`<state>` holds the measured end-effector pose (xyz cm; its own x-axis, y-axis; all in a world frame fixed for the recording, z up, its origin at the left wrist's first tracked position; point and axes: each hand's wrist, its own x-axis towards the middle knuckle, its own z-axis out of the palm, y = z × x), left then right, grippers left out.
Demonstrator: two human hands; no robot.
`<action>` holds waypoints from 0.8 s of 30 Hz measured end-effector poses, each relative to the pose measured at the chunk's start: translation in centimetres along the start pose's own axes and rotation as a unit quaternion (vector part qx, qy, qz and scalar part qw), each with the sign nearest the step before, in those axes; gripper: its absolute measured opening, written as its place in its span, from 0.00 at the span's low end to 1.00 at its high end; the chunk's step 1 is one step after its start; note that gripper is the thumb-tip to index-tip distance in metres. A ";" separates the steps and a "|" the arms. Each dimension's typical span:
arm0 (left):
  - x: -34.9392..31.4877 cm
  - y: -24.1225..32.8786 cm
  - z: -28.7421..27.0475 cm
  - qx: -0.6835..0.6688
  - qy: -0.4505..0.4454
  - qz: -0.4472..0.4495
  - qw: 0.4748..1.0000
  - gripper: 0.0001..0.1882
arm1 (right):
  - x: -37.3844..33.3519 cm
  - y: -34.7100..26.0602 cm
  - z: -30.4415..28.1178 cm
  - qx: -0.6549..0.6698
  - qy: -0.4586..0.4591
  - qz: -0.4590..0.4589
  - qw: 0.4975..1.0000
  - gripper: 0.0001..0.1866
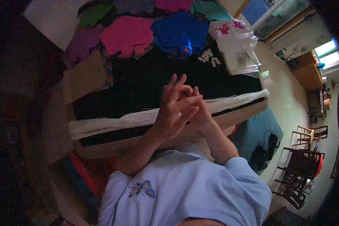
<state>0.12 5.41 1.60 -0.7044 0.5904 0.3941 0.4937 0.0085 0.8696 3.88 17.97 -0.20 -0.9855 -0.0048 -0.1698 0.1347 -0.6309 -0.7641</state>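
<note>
My left hand (pixel 172 109) is raised above the near edge of the table, with several fingers stretched out and apart. Its forefinger and thumb reach across to my right hand (pixel 202 115), and the fingertips of both hands meet. Partly hidden behind the left, the right hand has bent fingers drawn together at the tips. Anything between them is too small to see. Beneath the hands, a long bundle of white thread (pixel 113 122) lies along the front of the black tabletop (pixel 139 88).
Stacks of coloured fabric pieces, including pink (pixel 126 35) and blue (pixel 179 32), line the far side. Small white bits (pixel 209 57), a white plastic bag (pixel 233 37) and clear packets (pixel 241 63) sit far right. Cardboard (pixel 87 77) lies left; chairs (pixel 301 165) stand at right.
</note>
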 end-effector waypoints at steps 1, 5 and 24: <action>0.0 0.3 0.0 0.041 0.012 -0.001 0.999 0.20 | -0.1 0.3 0.7 0.165 0.040 0.079 0.982 0.16; -0.6 0.0 -2.0 -0.121 0.044 -0.084 0.988 0.23 | -0.8 0.2 0.7 0.224 -0.057 0.094 0.968 0.17; -3.5 0.3 -4.3 -0.113 -0.036 -0.222 0.968 0.08 | -1.4 0.7 0.6 -0.369 -0.032 -0.190 0.909 0.06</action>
<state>0.53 -0.17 1.77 -0.7800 0.6239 -0.0491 0.0202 0.1035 0.9944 5.28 17.06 -0.12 -0.9763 0.0447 0.2118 -0.2069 0.0956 -0.9737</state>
